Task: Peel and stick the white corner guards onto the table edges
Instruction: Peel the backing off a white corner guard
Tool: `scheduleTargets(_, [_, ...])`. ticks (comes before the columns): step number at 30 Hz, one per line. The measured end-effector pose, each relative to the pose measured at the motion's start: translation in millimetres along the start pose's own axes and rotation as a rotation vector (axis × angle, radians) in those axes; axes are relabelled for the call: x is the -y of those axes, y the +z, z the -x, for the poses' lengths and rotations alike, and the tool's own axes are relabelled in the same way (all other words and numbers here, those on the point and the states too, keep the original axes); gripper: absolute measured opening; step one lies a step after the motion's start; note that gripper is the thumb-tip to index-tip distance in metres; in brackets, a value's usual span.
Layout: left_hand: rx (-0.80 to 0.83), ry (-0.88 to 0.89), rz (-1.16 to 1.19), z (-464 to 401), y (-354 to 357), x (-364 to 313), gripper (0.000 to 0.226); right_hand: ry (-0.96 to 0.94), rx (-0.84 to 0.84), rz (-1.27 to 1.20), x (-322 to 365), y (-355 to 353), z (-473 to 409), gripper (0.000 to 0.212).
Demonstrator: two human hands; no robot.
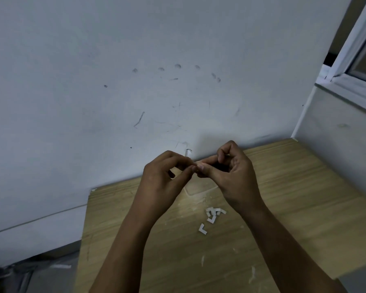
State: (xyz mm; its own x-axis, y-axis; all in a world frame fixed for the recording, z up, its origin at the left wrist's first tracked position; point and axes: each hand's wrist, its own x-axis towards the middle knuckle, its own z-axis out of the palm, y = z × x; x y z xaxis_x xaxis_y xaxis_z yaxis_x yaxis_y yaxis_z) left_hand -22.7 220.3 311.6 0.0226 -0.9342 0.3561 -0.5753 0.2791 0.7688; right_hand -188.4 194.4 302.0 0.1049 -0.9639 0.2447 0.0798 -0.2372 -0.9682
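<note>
My left hand [163, 178] and my right hand [232, 174] are raised above the wooden table [294, 197], fingertips meeting at the middle. Both pinch something small between thumb and fingers; the fingers hide it almost wholly, so I cannot make out what it is. On the table below my hands lie several white L-shaped corner guards [212, 214] in a loose pile. One more white corner guard [202, 229] lies a little apart, nearer to me. A small white piece sits at the table's far left corner [93, 189].
The table stands against a scuffed white wall [135, 92]. A window frame [351, 60] is at the upper right above a white side wall. Left of the table the floor drops away, with grey clutter [30, 273] at the bottom left.
</note>
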Motion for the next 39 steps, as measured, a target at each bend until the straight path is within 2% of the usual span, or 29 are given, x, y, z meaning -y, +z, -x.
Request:
scheduleTargets(3, [-0.043, -0.025, 0.021, -2, 10, -9, 0.006, -0.034, -0.004, -0.069, 2, -4, -1, 0.035])
scheduleTargets(8, [-0.196, -0.167, 0.205, -4, 34, -21, 0.007, -0.053, -0.030, -0.219, 3, -14, -7, 0.040])
scheduleTargets(15, [-0.211, -0.384, 0.615, -19, 64, -34, 0.012, 0.003, -0.011, -0.278, -3, -51, -24, 0.044])
scheduleTargets(17, [-0.225, -0.430, 0.666, -23, 72, -35, 0.013, 0.044, -0.002, -0.289, -7, -65, -30, 0.043])
scheduleTargets(22, [-0.236, -0.457, 0.623, -30, 93, -39, 0.011, 0.158, 0.102, -0.266, -14, -96, -45, 0.037])
scheduleTargets(28, [-0.284, -0.464, 0.504, -34, 113, -47, 0.004, 0.328, 0.223, -0.304, -17, -118, -57, 0.012])
scheduleTargets(33, [-0.282, -0.444, 0.426, -35, 125, -50, 0.004, 0.302, 0.233, -0.156, -18, -126, -61, 0.033])
scheduleTargets(39, [-0.258, -0.419, 0.346, -38, 134, -52, 0.004, 0.227, 0.162, -0.114, -25, -129, -64, 0.032])
